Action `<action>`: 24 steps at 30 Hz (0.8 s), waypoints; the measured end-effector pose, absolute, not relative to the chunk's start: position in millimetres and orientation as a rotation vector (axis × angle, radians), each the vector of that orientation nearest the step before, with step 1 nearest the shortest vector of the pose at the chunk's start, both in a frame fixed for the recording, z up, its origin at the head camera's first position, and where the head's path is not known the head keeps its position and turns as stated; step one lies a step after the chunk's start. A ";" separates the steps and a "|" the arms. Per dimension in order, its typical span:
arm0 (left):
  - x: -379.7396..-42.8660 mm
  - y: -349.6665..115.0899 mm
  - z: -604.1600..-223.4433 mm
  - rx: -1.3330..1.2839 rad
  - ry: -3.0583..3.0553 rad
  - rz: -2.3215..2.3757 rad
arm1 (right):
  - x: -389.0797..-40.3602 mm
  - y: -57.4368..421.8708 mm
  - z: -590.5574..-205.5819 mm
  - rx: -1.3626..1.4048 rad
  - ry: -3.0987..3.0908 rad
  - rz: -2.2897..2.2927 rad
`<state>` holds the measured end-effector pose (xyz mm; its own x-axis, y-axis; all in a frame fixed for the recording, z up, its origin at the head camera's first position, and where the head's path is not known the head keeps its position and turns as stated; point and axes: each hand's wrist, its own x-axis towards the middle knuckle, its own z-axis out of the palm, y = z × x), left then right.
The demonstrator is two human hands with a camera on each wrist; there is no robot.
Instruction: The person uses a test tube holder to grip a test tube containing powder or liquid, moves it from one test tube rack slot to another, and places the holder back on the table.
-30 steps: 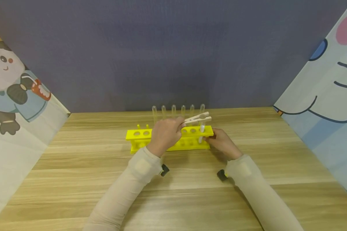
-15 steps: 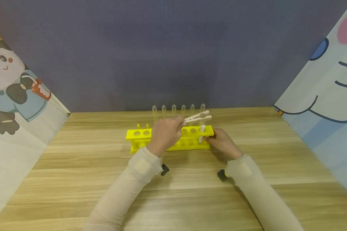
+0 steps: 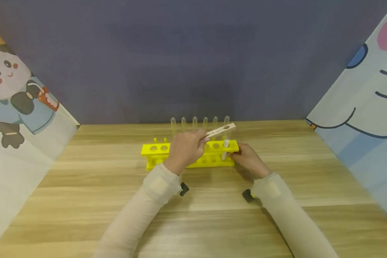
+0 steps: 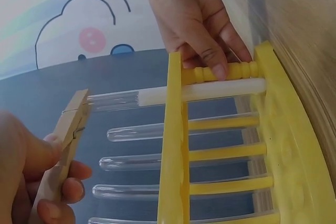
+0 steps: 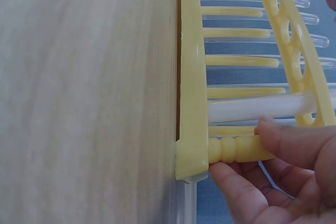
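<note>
A wooden test tube clamp point(image 3: 217, 132) is in my left hand point(image 3: 186, 148), its handles pinched between thumb and curled fingers. In the left wrist view its closed jaws meet the upper end of a glass test tube point(image 4: 152, 96) filled partly with white material. That tube stands in the right end hole of a yellow test tube rack point(image 3: 147, 150). My right hand point(image 3: 247, 159) grips the rack's yellow end post point(image 5: 244, 149) with thumb and fingers. The left hand hides the middle of the rack in the head view.
Several empty inverted test tubes point(image 3: 184, 123) sit on pegs along the rack's back row. Behind the wooden table point(image 3: 109, 200) rises a dark grey panel point(image 3: 193, 61). Cartoon-printed sheets point(image 3: 374, 104) border both sides.
The clamp's jaws were spread apart and have come together at the white-filled tube. Both hands stay almost in place, and the rack has not moved on the table.
</note>
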<state>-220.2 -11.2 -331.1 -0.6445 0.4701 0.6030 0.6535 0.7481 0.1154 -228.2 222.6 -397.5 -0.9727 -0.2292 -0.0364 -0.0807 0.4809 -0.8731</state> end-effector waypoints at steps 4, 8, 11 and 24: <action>-218.7 -12.7 -327.0 -0.853 -2.447 -0.426 | -229.9 222.9 -399.6 -0.261 2.588 -1.492; -215.9 -18.2 -322.3 -0.828 -2.513 -0.382 | -231.2 221.1 -402.9 -0.263 2.612 -1.473; -214.3 -24.9 -318.3 -0.802 -2.537 -0.357 | -231.0 219.8 -404.3 -0.268 2.583 -1.518; -198.1 -75.3 -291.4 -0.687 -2.506 -0.256 | -223.7 224.9 -395.8 -0.360 2.593 -1.507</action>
